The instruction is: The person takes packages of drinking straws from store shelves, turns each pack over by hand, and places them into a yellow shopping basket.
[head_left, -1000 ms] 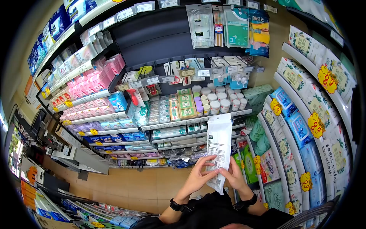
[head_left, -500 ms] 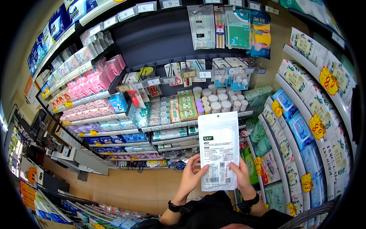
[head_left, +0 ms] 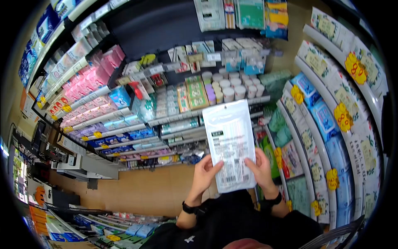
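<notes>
A white plastic packet (head_left: 230,133) is held upright in front of me, its printed back with a barcode facing my eyes. A small hang hole shows near its top edge. My left hand (head_left: 204,174) grips the packet's lower left edge, thumb across the front and fingers behind. On the lower right edge my right hand (head_left: 261,169) pinches it the same way. What the packet contains cannot be seen.
Ahead, shelves carry white-lidded tubs (head_left: 229,92), boxed goods (head_left: 195,92) and pink packs (head_left: 93,81). Hanging packets (head_left: 210,14) are above. On the right curve shelves with blue wipe packs (head_left: 325,118) and yellow price tags (head_left: 343,116). A counter (head_left: 83,153) stands left, beyond tiled floor (head_left: 141,189).
The packet and both hands sit slightly higher and further left in view, and the packet is a little more tilted. The shelves have shifted up as my head moved. Both hands keep their hold.
</notes>
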The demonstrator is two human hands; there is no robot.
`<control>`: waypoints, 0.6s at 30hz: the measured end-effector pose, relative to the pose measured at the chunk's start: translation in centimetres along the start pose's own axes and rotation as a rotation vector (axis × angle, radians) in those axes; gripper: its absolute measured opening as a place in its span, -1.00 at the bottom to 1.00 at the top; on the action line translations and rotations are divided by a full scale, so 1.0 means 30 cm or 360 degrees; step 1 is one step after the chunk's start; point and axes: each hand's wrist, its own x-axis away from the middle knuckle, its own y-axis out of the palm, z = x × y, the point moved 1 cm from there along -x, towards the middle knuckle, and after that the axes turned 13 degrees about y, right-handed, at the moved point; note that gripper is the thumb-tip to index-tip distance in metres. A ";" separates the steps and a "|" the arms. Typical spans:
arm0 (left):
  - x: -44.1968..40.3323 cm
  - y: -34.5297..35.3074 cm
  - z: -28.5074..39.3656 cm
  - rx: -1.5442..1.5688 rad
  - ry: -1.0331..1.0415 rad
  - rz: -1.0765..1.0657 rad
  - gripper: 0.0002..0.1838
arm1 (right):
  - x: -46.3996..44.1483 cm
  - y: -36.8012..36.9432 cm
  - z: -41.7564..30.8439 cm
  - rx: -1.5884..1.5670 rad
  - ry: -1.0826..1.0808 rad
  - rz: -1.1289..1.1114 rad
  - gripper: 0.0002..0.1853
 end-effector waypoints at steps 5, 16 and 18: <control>0.004 0.004 0.001 0.0023 -0.0009 -0.0009 -0.64 | 0.009 -0.006 0.021 -0.0009 -0.0030 0.0025 -0.64; 0.041 0.014 -0.004 0.0115 0.0021 -0.0040 -0.61 | 0.053 0.019 0.030 0.0006 -0.0050 0.0106 -0.64; 0.041 0.013 -0.005 0.0132 0.0040 -0.0034 -0.60 | 0.050 0.025 0.032 0.0006 -0.0049 0.0102 -0.64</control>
